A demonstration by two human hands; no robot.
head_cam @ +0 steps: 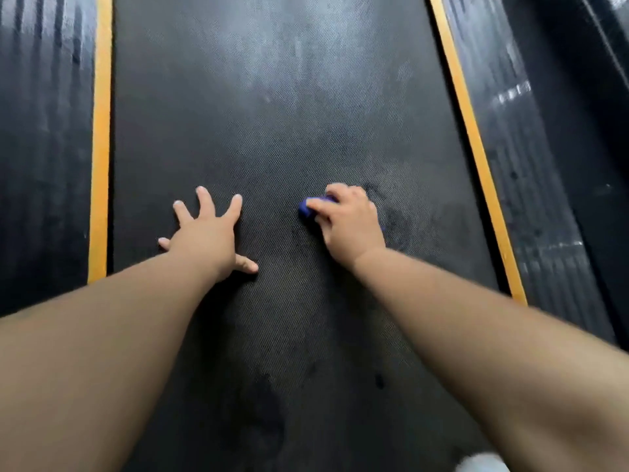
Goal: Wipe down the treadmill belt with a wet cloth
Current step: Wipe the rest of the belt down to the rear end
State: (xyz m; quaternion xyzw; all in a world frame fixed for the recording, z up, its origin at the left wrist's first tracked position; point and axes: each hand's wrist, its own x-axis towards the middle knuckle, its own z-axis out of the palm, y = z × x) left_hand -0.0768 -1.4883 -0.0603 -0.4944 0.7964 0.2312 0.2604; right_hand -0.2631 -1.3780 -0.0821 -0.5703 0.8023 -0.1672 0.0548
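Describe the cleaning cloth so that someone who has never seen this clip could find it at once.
The black treadmill belt runs up the middle of the view between two yellow edge stripes. On its right half, the right hand grips a bunched blue cloth, mostly hidden under the fingers. It is the only blue thing in view; the left hand lies spread and empty.

the belt (pixel 272 131) is black with a fine dotted weave, greyer at the top of the frame, blotched darker near the bottom. orange-yellow stripes (pixel 100 165) edge it, beside black ribbed rails (pixel 44 148). the cloth (pixel 308 207) is blue-purple.
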